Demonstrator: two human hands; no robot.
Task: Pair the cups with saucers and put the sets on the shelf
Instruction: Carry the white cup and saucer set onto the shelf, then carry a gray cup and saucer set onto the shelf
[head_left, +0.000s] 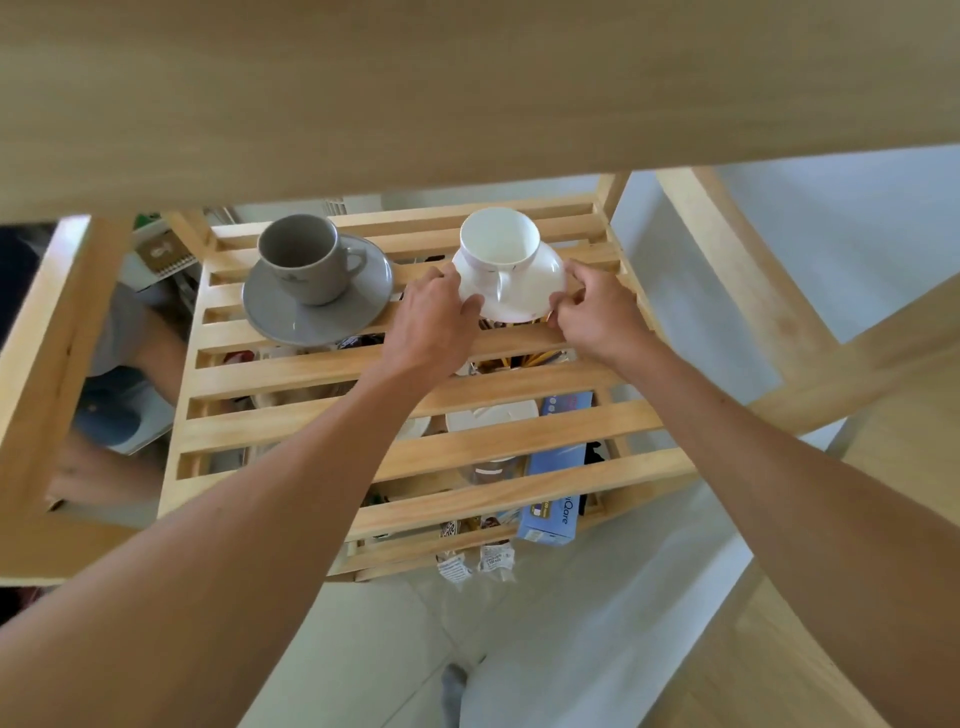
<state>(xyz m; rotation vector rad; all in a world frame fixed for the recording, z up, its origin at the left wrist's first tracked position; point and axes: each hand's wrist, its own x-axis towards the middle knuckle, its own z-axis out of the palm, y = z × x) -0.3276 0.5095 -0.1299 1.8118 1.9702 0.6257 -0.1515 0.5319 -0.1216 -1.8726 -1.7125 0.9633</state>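
Slatted wooden shelf (291, 371) sits under a wooden tabletop (467, 78), with pale floor below; on its far left, grey cup (306, 260) stands upright on grey saucer (317, 306); to the right, white cup (501, 249) stands on white saucer (524, 296), handle facing the camera; left hand (431, 322) pinches the saucer's near-left rim, right hand (597, 317) pinches its near-right rim; whether the saucer touches the slats cannot be told; a blue box (556, 473) lies on the tier below.
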